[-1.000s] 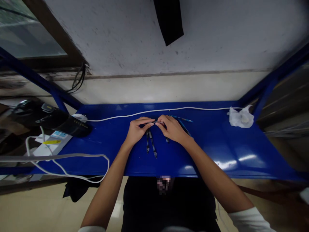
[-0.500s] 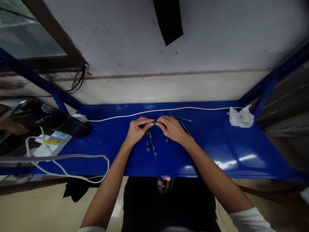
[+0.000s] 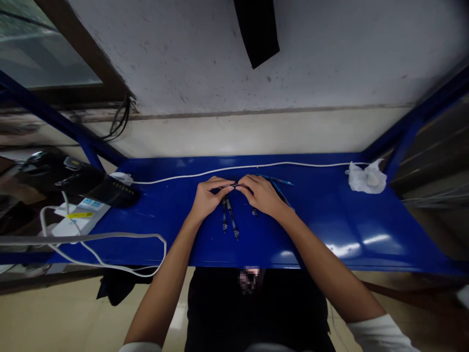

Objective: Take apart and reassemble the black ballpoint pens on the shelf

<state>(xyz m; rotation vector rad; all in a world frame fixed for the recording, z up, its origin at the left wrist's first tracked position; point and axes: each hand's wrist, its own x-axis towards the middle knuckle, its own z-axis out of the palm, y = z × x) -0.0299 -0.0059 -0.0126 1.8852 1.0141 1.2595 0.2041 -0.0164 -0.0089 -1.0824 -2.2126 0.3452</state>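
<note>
Over the middle of the blue table point(image 3: 315, 210), my left hand point(image 3: 209, 196) and my right hand point(image 3: 259, 193) meet almost fingertip to fingertip. Each pinches one end of a thin dark pen-like stick point(image 3: 235, 186), mostly hidden by the fingers. Just below my left fingertips lie two dark pens point(image 3: 231, 220) with clear tips, side by side. The end of another dark pen point(image 3: 254, 211) shows under my right hand. Light blue pens point(image 3: 280, 181) lie behind and to the right of my right hand, partly covered by it.
A white cable point(image 3: 205, 173) runs along the table's back to a crumpled white plastic bag point(image 3: 366, 177) at the right. At the left are a black object with lettering point(image 3: 110, 188), a white power strip point(image 3: 82, 217) and a looping white cord point(image 3: 161, 244).
</note>
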